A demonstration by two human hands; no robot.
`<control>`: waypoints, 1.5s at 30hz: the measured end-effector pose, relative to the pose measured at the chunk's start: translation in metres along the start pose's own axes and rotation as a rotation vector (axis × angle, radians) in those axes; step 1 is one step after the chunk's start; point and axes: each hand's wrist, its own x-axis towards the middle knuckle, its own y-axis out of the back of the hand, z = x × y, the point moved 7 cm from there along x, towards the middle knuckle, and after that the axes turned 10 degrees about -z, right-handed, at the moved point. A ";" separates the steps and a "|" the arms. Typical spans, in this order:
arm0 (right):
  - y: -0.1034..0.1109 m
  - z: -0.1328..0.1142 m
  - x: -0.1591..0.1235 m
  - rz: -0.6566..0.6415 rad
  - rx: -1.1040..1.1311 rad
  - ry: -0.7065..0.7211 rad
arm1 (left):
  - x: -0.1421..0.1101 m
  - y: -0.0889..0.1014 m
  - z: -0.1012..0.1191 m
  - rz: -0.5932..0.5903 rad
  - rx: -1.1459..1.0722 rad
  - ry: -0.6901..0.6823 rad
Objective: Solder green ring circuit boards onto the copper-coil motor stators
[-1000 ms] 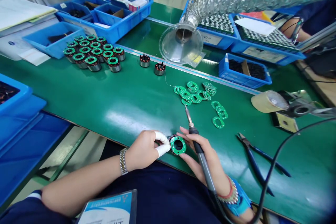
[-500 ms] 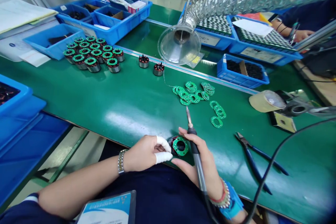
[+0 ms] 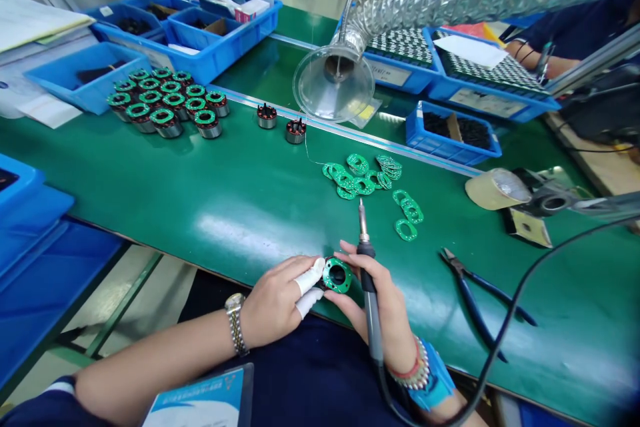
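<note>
“Green ring [image 3: 337, 289] on that one already?”

“It looks seated. The wound core [image 3: 337, 273] under it sits between my hands, close to the near edge of the counter [image 3: 225, 180]. I can't tell whether any joint is soldered.”

“What has each hand got?”

“Left hand [image 3: 285, 293], white wraps on thumb and finger, pinches the core's left side. Right hand [image 3: 390, 300] grips the soldering iron [image 3: 372, 323], with free fingertips steadying the ring's edge. The iron's tip points away from me, off the core.”

“How much is done?”

“Beyond my left hand stands a cluster of ringed cores [image 3: 173, 100]; I'd count those as finished, or at least fitted. Straight ahead of my hands are two bare cores [image 3: 296, 131], so by my reckoning they're left, along with the pile of loose rings [image 3: 354, 180] beyond my right hand.”

“Anything different from half a second ago?”

“Just the grip. Then the core was tipped, showing more of its side, and my right fingers stood off it. Now they've closed in from the right, my left has moved in tighter, and the ring faces me more squarely. The cluster and the bare pair haven't changed.”
</note>
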 end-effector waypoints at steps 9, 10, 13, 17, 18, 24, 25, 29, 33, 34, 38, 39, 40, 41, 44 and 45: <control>-0.001 0.001 0.000 -0.003 -0.005 -0.009 | 0.012 0.019 -0.009 -0.037 -0.145 0.088; -0.001 0.001 0.000 -0.001 -0.005 -0.009 | 0.014 0.019 -0.008 -0.028 -0.137 0.079; -0.001 0.002 0.000 -0.008 -0.004 -0.009 | 0.017 0.018 -0.004 -0.013 -0.081 0.030; -0.002 0.003 -0.001 -0.018 -0.004 -0.012 | 0.015 0.015 -0.001 0.017 0.111 -0.051; -0.002 0.003 -0.001 -0.018 -0.006 -0.012 | 0.014 0.014 0.000 0.023 0.154 -0.060; -0.001 0.002 -0.001 -0.024 -0.012 -0.012 | 0.010 0.013 0.008 0.107 0.341 -0.108; -0.001 0.002 -0.001 -0.027 -0.017 -0.013 | 0.009 0.014 0.011 0.132 0.372 -0.135; -0.001 0.001 0.000 -0.044 -0.030 -0.020 | 0.007 0.017 0.017 0.161 0.393 -0.208; -0.002 0.003 -0.001 -0.046 -0.021 -0.032 | 0.004 0.016 0.011 0.189 0.321 -0.135; -0.002 0.003 -0.001 -0.047 -0.018 -0.035 | 0.002 0.015 0.010 0.187 0.296 -0.117; -0.003 0.005 -0.002 -0.051 -0.004 -0.041 | -0.003 0.004 0.007 0.110 0.205 -0.099; -0.003 0.005 -0.002 -0.047 -0.002 -0.038 | -0.003 0.003 0.006 0.085 0.177 -0.088; -0.002 0.005 -0.001 -0.044 -0.002 -0.034 | -0.004 0.002 0.004 0.060 0.140 -0.073; -0.002 0.004 -0.001 -0.040 -0.002 -0.031 | -0.004 0.003 0.002 0.037 0.093 -0.052; -0.002 0.004 -0.001 -0.034 -0.002 -0.033 | -0.002 0.008 -0.010 0.002 -0.054 0.061; -0.002 0.003 -0.001 -0.033 -0.001 -0.037 | -0.001 0.010 -0.013 -0.009 -0.087 0.097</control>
